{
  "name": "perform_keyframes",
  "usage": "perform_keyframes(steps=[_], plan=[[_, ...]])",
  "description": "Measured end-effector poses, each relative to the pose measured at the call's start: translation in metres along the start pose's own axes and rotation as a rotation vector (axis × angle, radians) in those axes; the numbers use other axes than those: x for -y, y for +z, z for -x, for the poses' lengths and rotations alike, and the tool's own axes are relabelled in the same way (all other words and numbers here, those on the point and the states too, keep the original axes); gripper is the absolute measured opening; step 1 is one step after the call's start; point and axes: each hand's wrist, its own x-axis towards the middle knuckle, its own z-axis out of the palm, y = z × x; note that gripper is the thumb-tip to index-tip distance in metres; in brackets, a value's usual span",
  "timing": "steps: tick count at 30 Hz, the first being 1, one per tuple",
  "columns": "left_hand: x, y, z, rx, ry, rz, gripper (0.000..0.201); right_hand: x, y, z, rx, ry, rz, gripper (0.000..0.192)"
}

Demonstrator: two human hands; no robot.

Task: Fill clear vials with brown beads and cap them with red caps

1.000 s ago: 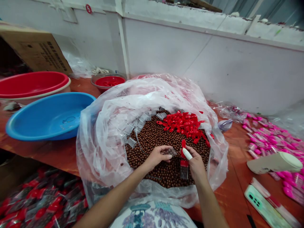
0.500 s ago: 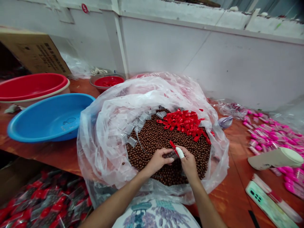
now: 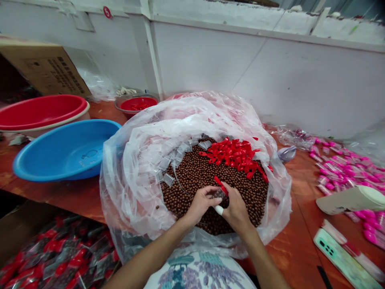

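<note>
Over the brown chocolate balls (image 3: 192,176), both hands meet at one small clear plastic container (image 3: 219,194) with dark balls inside. My left hand (image 3: 201,204) is closed round its body. My right hand (image 3: 236,206), with a white covering on the thumb, is closed on the red cap (image 3: 221,186) at the container's end. Behind the hands lies a heap of red caps (image 3: 233,154). Empty clear containers (image 3: 165,162) lie along the left of the balls. All of this sits in a large open plastic bag (image 3: 126,192).
A blue basin (image 3: 60,152), a red basin (image 3: 42,110) and a bowl of red pieces (image 3: 140,104) stand left. Filled red-capped containers (image 3: 60,257) fill a box below. At right are pink-capped tubes (image 3: 345,168), a beige cylinder (image 3: 349,200) and a phone (image 3: 343,257).
My right hand has turned and its white-covered thumb has swung down below the container. The red cap now sits against the container's end. My left hand has stayed nearly in place.
</note>
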Motion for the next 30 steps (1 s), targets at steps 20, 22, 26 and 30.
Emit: perform_keyframes(steps=[20, 22, 26, 30], plan=[[-0.003, 0.005, 0.0, 0.063, -0.34, 0.344, 0.036, 0.023, 0.005, 0.012, -0.122, -0.054, 0.027, 0.064], [-0.004, 0.005, 0.001, 0.095, -0.304, 0.31, 0.039, 0.024, 0.004, 0.011, -0.12, -0.066, 0.033, 0.072], [-0.006, 0.005, 0.003, 0.105, -0.255, 0.283, 0.041, 0.027, 0.002, 0.01, -0.129, -0.066, 0.044, 0.082], [-0.005, 0.005, 0.005, 0.076, -0.245, 0.273, 0.037, 0.028, -0.003, 0.008, -0.099, -0.055, 0.076, 0.085]])
